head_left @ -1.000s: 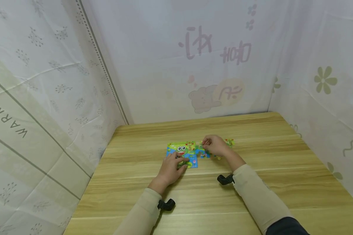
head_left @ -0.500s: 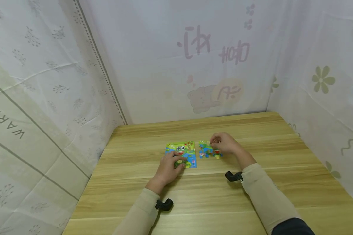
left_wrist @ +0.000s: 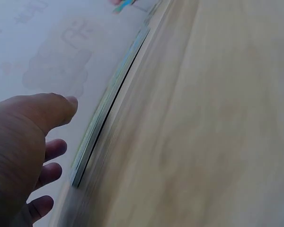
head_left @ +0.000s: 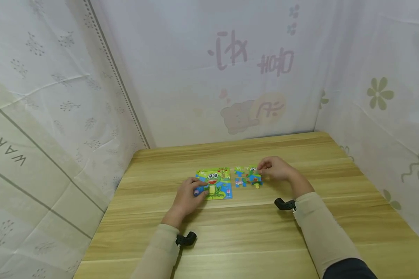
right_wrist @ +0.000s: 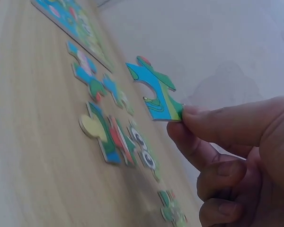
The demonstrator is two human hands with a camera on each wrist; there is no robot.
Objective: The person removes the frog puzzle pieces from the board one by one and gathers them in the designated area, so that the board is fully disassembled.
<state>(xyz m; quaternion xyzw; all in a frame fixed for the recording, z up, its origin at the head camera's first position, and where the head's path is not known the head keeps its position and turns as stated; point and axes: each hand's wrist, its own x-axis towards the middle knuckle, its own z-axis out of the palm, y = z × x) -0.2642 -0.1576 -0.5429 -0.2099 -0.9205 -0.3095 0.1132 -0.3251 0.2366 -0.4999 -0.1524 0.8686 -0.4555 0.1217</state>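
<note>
The thumb and index finger of my right hand (head_left: 277, 169) pinch a blue and green jigsaw piece (right_wrist: 161, 106), raised above the table. Below it lie several loose pieces, among them one with frog eyes (right_wrist: 143, 146), one with a red mouth (right_wrist: 122, 142) and one with a yellow knob (right_wrist: 92, 127). To their left is a square frog picture (head_left: 216, 178), flat on the wood. My left hand (head_left: 186, 198) is at the picture's left side with thumb and fingers spread apart. In the left wrist view nothing shows between them; whether the fingertips touch the picture is unclear.
The wooden table (head_left: 223, 240) has its far edge against a printed white curtain (head_left: 181, 97), with more curtain at both sides. Another loose piece (right_wrist: 170, 208) lies near my right hand. Each wrist carries a black camera mount (head_left: 285, 204).
My right hand has moved right with its piece, away from the frog picture and over the loose pieces. My left hand has slid left, uncovering the frog's body.
</note>
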